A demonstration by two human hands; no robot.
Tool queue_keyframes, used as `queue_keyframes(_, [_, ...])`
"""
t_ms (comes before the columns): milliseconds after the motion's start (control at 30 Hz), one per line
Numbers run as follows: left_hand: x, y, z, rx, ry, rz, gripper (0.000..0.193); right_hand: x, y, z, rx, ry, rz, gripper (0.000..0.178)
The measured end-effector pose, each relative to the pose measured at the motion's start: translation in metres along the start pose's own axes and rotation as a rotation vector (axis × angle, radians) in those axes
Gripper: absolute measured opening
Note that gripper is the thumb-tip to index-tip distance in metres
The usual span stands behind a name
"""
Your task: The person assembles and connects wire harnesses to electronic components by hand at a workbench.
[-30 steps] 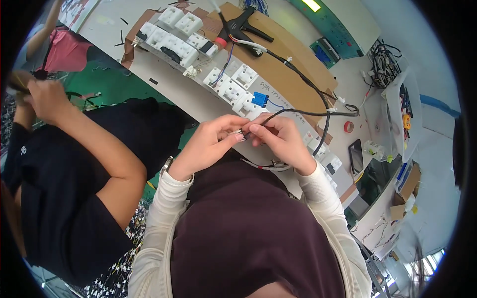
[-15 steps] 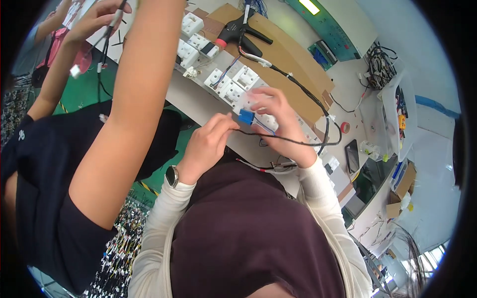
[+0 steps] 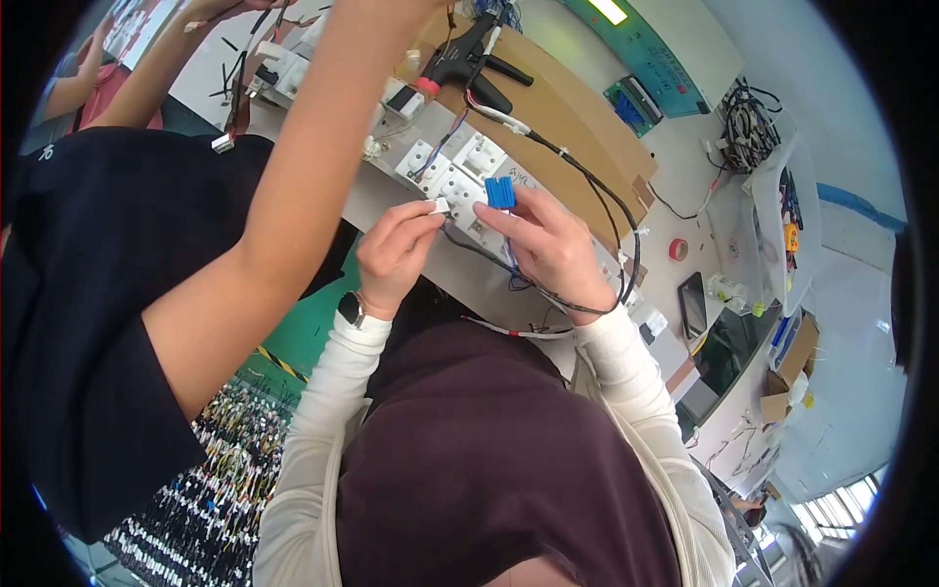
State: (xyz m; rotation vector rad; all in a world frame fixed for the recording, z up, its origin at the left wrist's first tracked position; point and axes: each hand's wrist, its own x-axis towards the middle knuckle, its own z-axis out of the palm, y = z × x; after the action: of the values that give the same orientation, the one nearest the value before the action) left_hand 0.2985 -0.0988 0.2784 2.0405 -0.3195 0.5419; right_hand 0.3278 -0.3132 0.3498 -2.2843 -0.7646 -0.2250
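My left hand (image 3: pixel 389 256) pinches a small white connector (image 3: pixel 440 205) between thumb and fingertips. Just to its right, my right hand (image 3: pixel 556 250) grips a blue ribbed connector (image 3: pixel 500 193), which stands up from the fingers. A dark cable (image 3: pixel 481 251) runs from beside the white connector, under my right hand and past its wrist. Both hands hover at the near edge of a row of white socket blocks (image 3: pixel 423 164) on a light board. Thin blue wires (image 3: pixel 511 278) hang below the right hand.
A co-worker's bare arm (image 3: pixel 311 157) reaches across on the left. Behind the blocks lie a black tool with a trigger handle (image 3: pixel 460 67), a cardboard sheet (image 3: pixel 562 117) and a long wire harness (image 3: pixel 599 192). To the right are red tape (image 3: pixel 678 249), a phone (image 3: pixel 693 305) and a clear bin (image 3: pixel 797 235).
My left hand has risen slightly and now shows a white connector in its fingers. My right hand has turned, bringing the blue connector up and upright. The co-worker's arm has shifted right.
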Motion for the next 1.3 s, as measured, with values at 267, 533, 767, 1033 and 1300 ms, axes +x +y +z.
queue_keyframes(267, [0.019, -0.004, -0.026, -0.168, -0.195, -0.099, 0.018, 0.011, 0.011, 0.014, 0.230, -0.102, 0.294, 0.049])
queue_keyframes(533, [0.035, -0.008, -0.026, -0.156, -0.382, -0.087, 0.017, 0.019, 0.020, 0.033, 0.080, 0.061, 0.133, 0.041])
queue_keyframes(767, [0.043, 0.006, -0.031, -0.001, -0.439, -0.013, 0.016, 0.016, 0.014, 0.041, -0.116, 0.106, 0.069, 0.022])
queue_keyframes(1033, [0.073, 0.024, -0.029, 0.329, -0.731, 0.001, 0.010, 0.050, 0.007, 0.026, -0.002, -0.005, 0.402, 0.011])
queue_keyframes(1300, [0.102, 0.026, -0.018, 0.357, -0.885, -0.163, 0.003, 0.065, 0.011, 0.029, -0.204, -0.251, 0.515, 0.015])
